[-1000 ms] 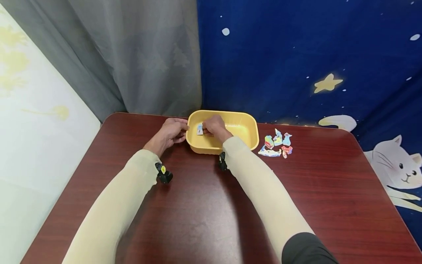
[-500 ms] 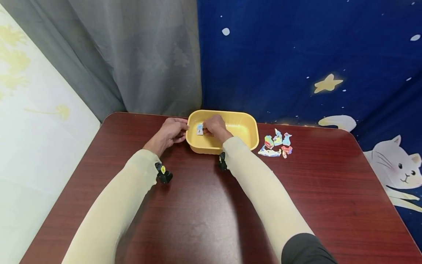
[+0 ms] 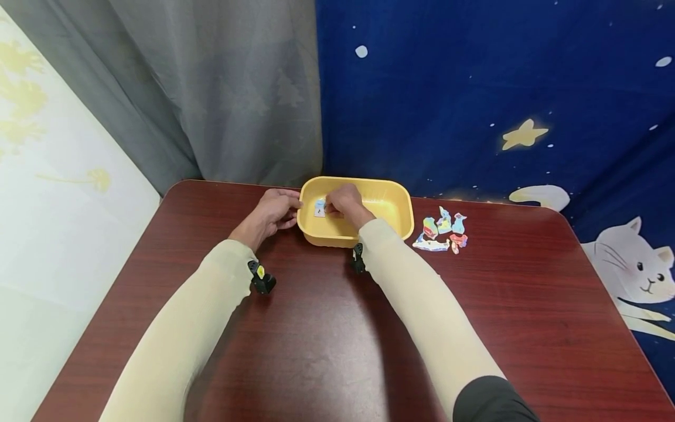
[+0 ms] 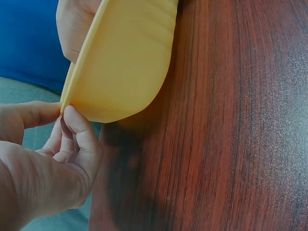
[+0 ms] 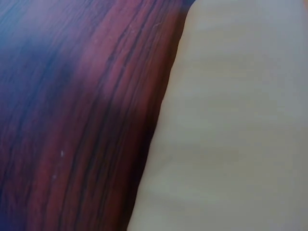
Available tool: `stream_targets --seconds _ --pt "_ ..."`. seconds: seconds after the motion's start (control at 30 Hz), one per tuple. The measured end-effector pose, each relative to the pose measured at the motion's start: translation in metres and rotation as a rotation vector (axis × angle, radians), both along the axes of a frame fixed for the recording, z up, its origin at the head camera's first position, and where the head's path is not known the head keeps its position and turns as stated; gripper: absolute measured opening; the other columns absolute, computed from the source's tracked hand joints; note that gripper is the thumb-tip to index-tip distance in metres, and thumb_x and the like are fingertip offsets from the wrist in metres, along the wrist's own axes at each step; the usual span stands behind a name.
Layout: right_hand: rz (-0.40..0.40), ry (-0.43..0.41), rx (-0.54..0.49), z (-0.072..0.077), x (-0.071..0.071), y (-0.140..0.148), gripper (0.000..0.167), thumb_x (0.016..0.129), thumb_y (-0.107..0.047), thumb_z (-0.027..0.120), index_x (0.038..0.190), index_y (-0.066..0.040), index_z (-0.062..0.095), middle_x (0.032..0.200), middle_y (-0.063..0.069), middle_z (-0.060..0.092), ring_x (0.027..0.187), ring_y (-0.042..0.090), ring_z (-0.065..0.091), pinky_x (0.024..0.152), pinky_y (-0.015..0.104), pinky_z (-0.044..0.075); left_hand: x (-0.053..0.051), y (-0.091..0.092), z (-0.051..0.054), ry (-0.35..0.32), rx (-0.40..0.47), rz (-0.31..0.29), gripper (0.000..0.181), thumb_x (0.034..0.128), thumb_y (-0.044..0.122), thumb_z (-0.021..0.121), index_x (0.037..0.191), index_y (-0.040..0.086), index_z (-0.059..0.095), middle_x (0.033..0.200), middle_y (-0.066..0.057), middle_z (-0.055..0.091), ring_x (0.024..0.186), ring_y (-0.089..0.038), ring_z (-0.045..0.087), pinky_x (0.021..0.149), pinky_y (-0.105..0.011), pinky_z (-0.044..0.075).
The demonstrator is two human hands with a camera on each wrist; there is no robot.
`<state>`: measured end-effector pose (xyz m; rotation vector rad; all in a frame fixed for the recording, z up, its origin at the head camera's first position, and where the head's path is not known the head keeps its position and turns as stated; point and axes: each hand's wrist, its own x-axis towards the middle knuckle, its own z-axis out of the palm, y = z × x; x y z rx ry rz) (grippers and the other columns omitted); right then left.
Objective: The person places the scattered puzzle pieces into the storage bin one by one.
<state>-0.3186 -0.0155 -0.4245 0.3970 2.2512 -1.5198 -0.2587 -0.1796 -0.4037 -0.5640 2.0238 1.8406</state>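
Note:
My left hand (image 3: 276,211) is at the left end of a yellow plastic basin (image 3: 390,205). In the left wrist view, that left hand (image 4: 53,159) pinches the basin's rim (image 4: 72,84) between thumb and fingers. My right hand (image 3: 345,200) reaches down inside the basin with bent fingers. Close by its fingertips is a small light-blue and white piece (image 3: 319,208) with a dark mark, near the basin's left end. The fingertips are too small and partly hidden to show whether they grip it. Only the basin's outer wall (image 5: 226,115) and the tabletop show in the right wrist view.
Several colourful crumpled scraps (image 3: 443,230), like wrappers or cut-outs, lie to the right of the basin on the dark red wooden table (image 3: 316,346). Behind the table hang a grey curtain (image 3: 232,88) and a blue printed curtain (image 3: 448,88).
My right hand and forearm have shifted very slightly to the right. The left hand, the basin and the scraps look the same.

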Motion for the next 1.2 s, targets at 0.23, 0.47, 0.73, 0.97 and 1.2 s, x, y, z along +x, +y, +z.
stream_targets --seconds 0.23,0.47,0.73,0.97,1.2 --pt "0.003 -0.017 -0.128 0.005 0.002 0.014 0.019 0.086 -0.003 0.061 0.101 0.007 0.070 0.089 0.016 0.072 0.070 0.022 0.068 0.076 0.034 0.059 0.000 0.001 0.000 -0.002 -0.010 -0.004 0.034 0.0946 0.011 0.057 0.128 0.010 0.057 0.082 -0.006 0.058 0.058 -0.011 0.055 0.054 -0.021 0.055" --pt "0.005 -0.017 -0.203 0.010 0.002 0.022 0.022 0.088 -0.003 0.059 0.106 0.008 0.066 0.100 0.022 0.070 0.086 0.029 0.070 0.087 0.040 0.057 0.000 -0.002 -0.001 -0.016 -0.022 0.000 0.035 0.0949 0.012 0.058 0.129 0.010 0.056 0.081 -0.005 0.058 0.058 -0.011 0.054 0.054 -0.022 0.054" --pt "0.018 0.023 -0.247 0.025 0.004 0.031 0.026 0.089 -0.003 0.058 0.110 0.012 0.064 0.107 0.027 0.068 0.086 0.032 0.070 0.090 0.043 0.055 0.000 -0.002 0.000 -0.016 -0.025 -0.002 0.035 0.0951 0.012 0.058 0.130 0.010 0.055 0.080 -0.004 0.058 0.058 -0.010 0.055 0.057 -0.022 0.055" --pt "0.022 0.031 -0.249 0.038 0.006 0.044 0.033 0.093 -0.011 0.057 0.119 0.008 0.062 0.110 0.024 0.068 0.080 0.025 0.071 0.089 0.041 0.056 0.000 -0.001 0.000 -0.009 -0.026 -0.006 0.035 0.0950 0.012 0.058 0.130 0.010 0.055 0.079 -0.004 0.058 0.057 -0.010 0.054 0.056 -0.022 0.055" --pt "0.026 0.057 -0.258 0.047 0.008 0.059 0.034 0.093 -0.014 0.058 0.120 0.006 0.062 0.114 0.024 0.067 0.082 0.024 0.072 0.095 0.045 0.052 0.000 0.000 0.002 -0.003 -0.027 -0.009 0.036 0.0949 0.012 0.058 0.130 0.010 0.055 0.081 -0.006 0.058 0.056 -0.010 0.054 0.055 -0.022 0.055"
